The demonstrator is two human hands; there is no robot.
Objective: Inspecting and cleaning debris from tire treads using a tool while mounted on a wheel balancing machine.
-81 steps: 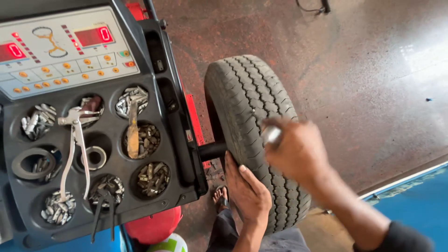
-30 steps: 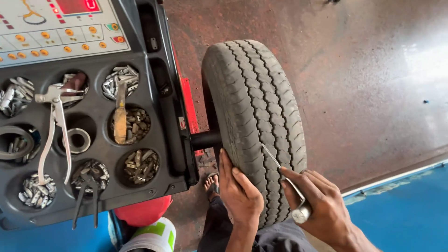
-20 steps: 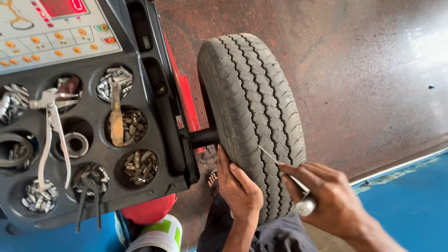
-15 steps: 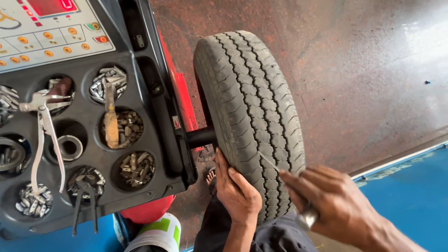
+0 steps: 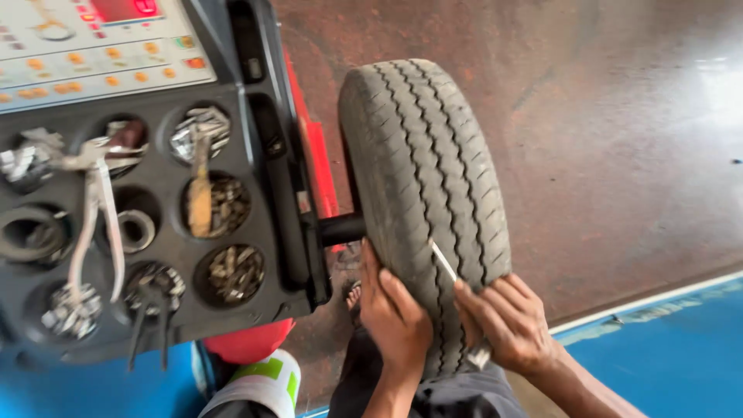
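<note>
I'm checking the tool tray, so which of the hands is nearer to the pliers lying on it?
Left. The left hand rests on the tire's near edge, beside the tray holding the pliers. The right hand grips a thin metal tool farther across the tread.

One head view looks steeply down, close over the tyre (image 5: 426, 201) (machine tray (image 5: 155, 310) at left).

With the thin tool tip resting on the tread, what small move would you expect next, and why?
Probably a short pry or drag of the thin metal tool along a tread groove. The right hand grips its handle low while the tip lies on the tyre. The left hand is pressed flat on the near tread edge, seemingly steadying the wheel on its shaft.
</note>
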